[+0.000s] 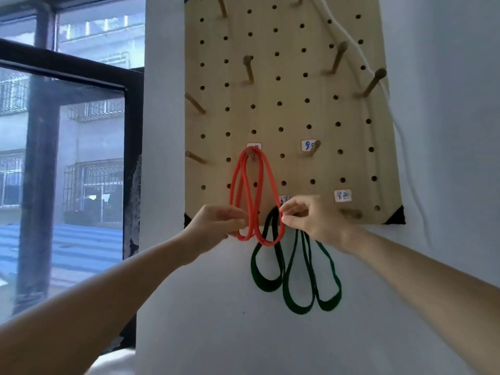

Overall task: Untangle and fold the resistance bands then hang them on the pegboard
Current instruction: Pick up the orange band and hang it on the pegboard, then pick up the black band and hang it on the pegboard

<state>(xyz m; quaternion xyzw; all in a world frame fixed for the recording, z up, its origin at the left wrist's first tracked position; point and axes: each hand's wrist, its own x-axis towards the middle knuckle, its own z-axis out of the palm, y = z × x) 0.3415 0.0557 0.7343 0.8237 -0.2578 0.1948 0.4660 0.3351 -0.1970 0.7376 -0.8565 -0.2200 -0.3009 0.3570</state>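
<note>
Red resistance band [266, 243]: thin orange-red rubber loop, folded into several strands. It hangs from 1 wooden peg [253, 153] low on the pegboard [284, 90], above and between the 2 hands. Long axis vertical; the fold sits over the peg at the top and 2 rounded lobes point down, ending just below the fingertips. The strands cross once about halfway down.

Left hand [216, 223]: fingers and thumb closed in a pinch on the left-side strands, near the bottom of the left lobe.

Right hand [313, 217]: thumb and forefinger pinching the right-side strand, level with the left hand; other fingers curled.

Green resistance band [266, 285]: wider, flat, dark green. It hangs below and partly behind the right hand, its top hidden by that hand. Long axis vertical, 3 lobes pointing down against the white wall [216, 334], well below both hands.

Pegboard: pale wood, rows of round holes, black corner caps, more angled pegs above the hands. Small handwritten labels [342, 195] lie just above the right hand; writing too small to read.

White cord [351, 41]: runs down the board's right side, above the right hand.

Window [67, 131]: dark frame, left of the left arm.
</note>
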